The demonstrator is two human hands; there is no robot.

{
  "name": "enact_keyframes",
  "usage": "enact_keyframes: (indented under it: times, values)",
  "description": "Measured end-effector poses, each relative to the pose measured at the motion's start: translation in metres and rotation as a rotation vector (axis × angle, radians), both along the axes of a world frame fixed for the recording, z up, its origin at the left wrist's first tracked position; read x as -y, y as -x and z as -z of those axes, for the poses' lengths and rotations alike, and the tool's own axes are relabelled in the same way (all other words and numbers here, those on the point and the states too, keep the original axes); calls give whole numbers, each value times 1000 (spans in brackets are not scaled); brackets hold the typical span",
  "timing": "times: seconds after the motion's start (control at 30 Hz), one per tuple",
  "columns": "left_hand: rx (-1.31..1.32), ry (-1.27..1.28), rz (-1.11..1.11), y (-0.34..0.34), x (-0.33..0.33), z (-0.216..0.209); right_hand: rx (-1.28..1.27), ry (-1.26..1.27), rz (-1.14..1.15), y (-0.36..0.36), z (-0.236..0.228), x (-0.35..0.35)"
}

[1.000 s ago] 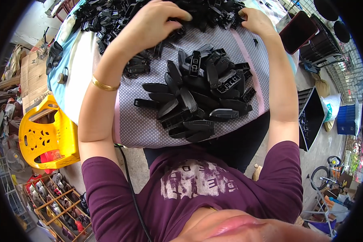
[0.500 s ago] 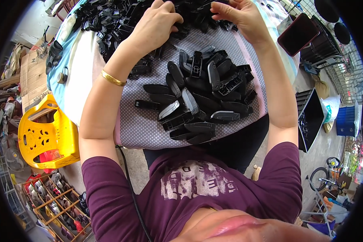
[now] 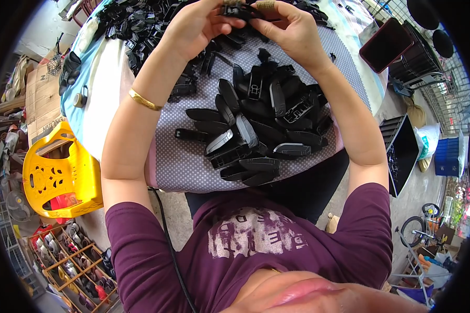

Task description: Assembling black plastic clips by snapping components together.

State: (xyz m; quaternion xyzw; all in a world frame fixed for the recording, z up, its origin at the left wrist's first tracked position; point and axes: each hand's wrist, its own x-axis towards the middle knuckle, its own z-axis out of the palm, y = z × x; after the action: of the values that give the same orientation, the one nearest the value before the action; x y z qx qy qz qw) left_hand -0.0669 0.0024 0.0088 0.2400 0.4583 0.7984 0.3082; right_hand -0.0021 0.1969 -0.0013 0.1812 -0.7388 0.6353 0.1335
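At the far side of the table, my left hand and my right hand come together around a black plastic part. The left fingers curl around its left end, and my right thumb and fingers pinch the right end. Tan wraps show on some fingertips, and the top edge cuts off part of the left hand. Nearer to me lies a pile of assembled-looking black plastic pieces, curved and elongated, some with a grey sheen. A larger heap of loose black parts spreads behind and left of my hands.
The table has a dotted grey cloth with a pink edge. A phone stands at the right, above a black bin. To the left is a yellow plastic chair; a black cable hangs by my left side.
My hands were apart over the heap; now they have closed in on each other, with the black plastic part held between them. The right hand moved left. A small dark piece now shows atop the near pile.
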Motion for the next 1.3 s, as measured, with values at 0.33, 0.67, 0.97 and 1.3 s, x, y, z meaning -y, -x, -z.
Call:
enact_keyframes:
  times: [0.33,0.67,0.97,1.3]
  values:
    - [-413,241,-183,2,-8,10,-11,62,0,-1,-3,-4]
    - [-308,139,-493,-24,-26,6,-231,-169,250,-18,-13,10]
    - [-406,50,-336,-25,-22,0,-85,-353,9,-2,-1,-6]
    - [-429,195,-280,-31,-23,-9,-141,-540,81,-2,-7,-15]
